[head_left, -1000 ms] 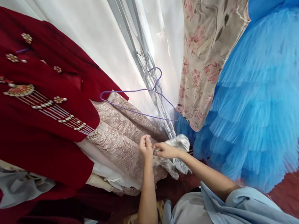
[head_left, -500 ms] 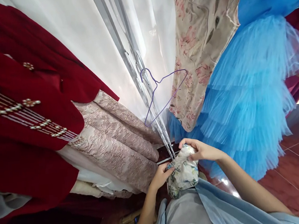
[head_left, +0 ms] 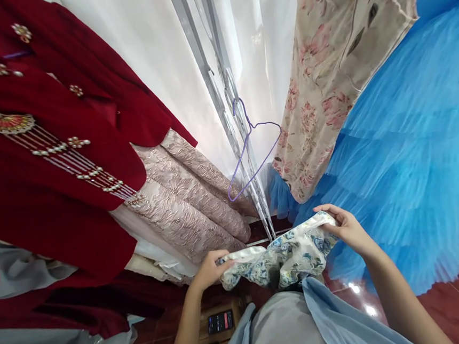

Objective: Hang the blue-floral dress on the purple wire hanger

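Observation:
Stretched between my two hands is a white floral garment [head_left: 300,249] with blue and green print; its exact kind is hard to tell. My left hand [head_left: 213,270] pinches its left end, with fingers closed around the edge. At the opposite upper corner, my right hand [head_left: 345,229] grips the cloth between thumb and fingers. The cloth sags in folds in front of my waist. Beyond it, a bare purple wire hanger [head_left: 251,127] hangs on a white metal slotted rail [head_left: 231,102], away from both hands.
Left hang a dark red beaded jacket [head_left: 88,115] and a pink brocade skirt [head_left: 199,196]. On the right are a beige floral dress [head_left: 318,89] and a blue tulle dress [head_left: 408,151]. A phone [head_left: 220,321] lies on a wooden stool [head_left: 231,335] above the red tiled floor [head_left: 454,307].
My hands have moved apart, left hand leftward and right hand rightward, spreading the bunched floral garment wide. The hanger has turned slightly on the rail, and the view has shifted.

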Demonstrator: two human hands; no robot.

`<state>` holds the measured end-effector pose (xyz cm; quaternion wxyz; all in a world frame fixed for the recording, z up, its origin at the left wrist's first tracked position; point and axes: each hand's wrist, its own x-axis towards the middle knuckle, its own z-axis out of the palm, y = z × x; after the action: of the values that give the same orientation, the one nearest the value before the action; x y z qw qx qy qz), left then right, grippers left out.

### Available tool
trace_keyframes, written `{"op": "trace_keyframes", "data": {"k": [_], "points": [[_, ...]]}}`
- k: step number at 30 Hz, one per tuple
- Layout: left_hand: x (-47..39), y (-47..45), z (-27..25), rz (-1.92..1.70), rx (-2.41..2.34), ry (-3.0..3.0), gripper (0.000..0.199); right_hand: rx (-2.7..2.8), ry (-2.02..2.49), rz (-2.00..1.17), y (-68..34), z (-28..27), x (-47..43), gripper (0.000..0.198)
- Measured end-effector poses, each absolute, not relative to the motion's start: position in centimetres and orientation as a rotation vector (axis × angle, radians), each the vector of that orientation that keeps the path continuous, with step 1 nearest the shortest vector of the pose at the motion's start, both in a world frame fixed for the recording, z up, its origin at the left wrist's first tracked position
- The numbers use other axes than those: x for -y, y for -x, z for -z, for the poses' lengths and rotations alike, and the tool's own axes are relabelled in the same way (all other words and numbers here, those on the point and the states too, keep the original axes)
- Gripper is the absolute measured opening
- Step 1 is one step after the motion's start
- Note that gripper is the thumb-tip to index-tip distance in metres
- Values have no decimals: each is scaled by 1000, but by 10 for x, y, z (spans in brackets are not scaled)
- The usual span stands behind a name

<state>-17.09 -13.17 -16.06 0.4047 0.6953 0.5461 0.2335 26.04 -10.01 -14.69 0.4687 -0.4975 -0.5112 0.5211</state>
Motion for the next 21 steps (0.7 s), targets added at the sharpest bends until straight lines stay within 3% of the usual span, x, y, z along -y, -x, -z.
{"op": "trace_keyframes", "data": {"k": [8, 12, 17, 21], "points": [[56, 185, 59, -1507, -1186, -1809, 19, 1185, 1123, -1380, -252, 156, 100, 49], [6, 142, 30, -1478, -932, -1573, 21, 1065, 1085, -1375, -250, 159, 101, 59], [-25, 112, 25, -1496, -1052, -1344, 30, 1056, 1172, -1257, -266, 168, 87, 41], [-25, 117, 18, -1507, -1169, -1239, 38, 1002, 1195, -1064, -291, 163, 42, 40]]}}
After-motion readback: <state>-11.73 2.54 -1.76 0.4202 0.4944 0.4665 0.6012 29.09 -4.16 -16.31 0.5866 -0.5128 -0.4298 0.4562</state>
